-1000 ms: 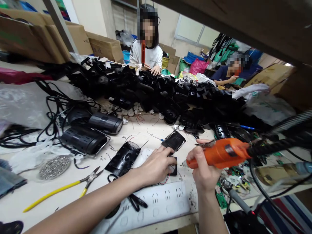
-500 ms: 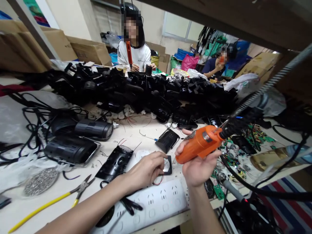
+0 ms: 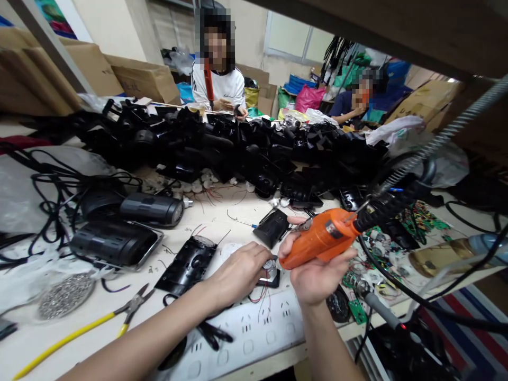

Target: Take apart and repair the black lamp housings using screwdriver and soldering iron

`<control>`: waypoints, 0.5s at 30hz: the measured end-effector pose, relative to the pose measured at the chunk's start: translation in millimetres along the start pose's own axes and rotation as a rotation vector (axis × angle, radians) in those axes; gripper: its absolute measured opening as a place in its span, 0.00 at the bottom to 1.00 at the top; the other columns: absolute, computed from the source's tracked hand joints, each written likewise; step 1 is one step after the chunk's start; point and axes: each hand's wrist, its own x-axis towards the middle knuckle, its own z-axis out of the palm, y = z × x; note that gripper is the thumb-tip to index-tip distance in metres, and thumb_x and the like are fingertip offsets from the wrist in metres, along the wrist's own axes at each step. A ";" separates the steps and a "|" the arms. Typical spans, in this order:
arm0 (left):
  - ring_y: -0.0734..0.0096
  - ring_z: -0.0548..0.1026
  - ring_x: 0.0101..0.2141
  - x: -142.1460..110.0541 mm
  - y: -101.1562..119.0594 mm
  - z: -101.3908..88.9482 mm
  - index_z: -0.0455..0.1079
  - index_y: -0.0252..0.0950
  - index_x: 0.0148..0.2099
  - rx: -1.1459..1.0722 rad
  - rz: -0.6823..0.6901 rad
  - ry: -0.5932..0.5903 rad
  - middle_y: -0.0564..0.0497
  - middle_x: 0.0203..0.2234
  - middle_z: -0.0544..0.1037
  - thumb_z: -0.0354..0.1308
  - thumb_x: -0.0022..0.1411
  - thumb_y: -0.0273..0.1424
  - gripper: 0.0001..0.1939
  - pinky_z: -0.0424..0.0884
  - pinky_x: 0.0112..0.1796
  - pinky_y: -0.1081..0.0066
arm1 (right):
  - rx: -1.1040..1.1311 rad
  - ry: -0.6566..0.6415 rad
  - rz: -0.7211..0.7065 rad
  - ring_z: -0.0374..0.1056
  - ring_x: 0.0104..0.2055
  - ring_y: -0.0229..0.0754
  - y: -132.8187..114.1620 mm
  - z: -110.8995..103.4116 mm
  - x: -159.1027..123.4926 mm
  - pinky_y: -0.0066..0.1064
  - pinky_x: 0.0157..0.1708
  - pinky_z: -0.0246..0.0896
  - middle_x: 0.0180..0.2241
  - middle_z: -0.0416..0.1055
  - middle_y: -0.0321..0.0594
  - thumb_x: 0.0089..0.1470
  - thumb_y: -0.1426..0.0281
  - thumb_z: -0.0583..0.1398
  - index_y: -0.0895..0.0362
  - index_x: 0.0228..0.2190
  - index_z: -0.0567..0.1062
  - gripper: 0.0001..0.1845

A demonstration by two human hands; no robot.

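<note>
My right hand [image 3: 317, 275] is wrapped round an orange electric screwdriver [image 3: 313, 241], whose nose points left toward my left hand [image 3: 244, 267]. The fingers of that hand are pinched on a small round part with red wires [image 3: 270, 266], mostly hidden by my fingertips. It sits at a small black square piece [image 3: 273, 281]. The screwdriver's tip is close to this part; whether they touch I cannot tell. Just behind lies a black plastic cover [image 3: 272, 227]. Left of my left hand is an open black housing [image 3: 188, 264]. A white power strip [image 3: 254, 330] lies below both hands.
Yellow-handled cutting pliers [image 3: 133, 307] and a pile of small screws [image 3: 66, 296] lie at left, with black cylindrical housings [image 3: 115, 243] behind. Black parts [image 3: 222, 140] are heaped across the back. Circuit boards [image 3: 357, 311] and a soldering iron [image 3: 383, 311] are at right. Two people sit opposite.
My right hand has brought the screwdriver slightly left and down, nearer my left fingers. The round part with red wires now shows at my left fingertips, above the black square piece.
</note>
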 end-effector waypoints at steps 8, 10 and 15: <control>0.62 0.72 0.39 2.6 3.2 -5.2 0.68 0.35 0.35 -0.032 -0.020 0.036 0.48 0.33 0.74 0.59 0.59 0.23 0.04 0.69 0.40 0.67 | -0.011 -0.015 0.012 0.60 0.17 0.39 4.8 0.8 -3.2 0.28 0.15 0.53 0.17 0.67 0.35 0.48 0.34 0.50 0.57 0.35 0.76 0.40; 0.62 0.72 0.39 2.7 2.3 -3.8 0.67 0.35 0.35 -0.046 -0.025 0.050 0.49 0.32 0.74 0.59 0.58 0.22 0.05 0.69 0.40 0.68 | -0.016 -0.023 0.010 0.60 0.17 0.39 5.6 0.1 -3.0 0.28 0.15 0.53 0.17 0.67 0.35 0.48 0.35 0.50 0.58 0.35 0.76 0.40; 0.63 0.71 0.38 1.5 -2.2 1.9 0.68 0.36 0.35 -0.080 -0.017 0.078 0.50 0.32 0.73 0.57 0.57 0.21 0.05 0.69 0.39 0.68 | -0.012 -0.066 0.000 0.61 0.17 0.39 7.3 -1.9 -2.2 0.30 0.16 0.55 0.18 0.68 0.36 0.49 0.37 0.51 0.58 0.36 0.76 0.37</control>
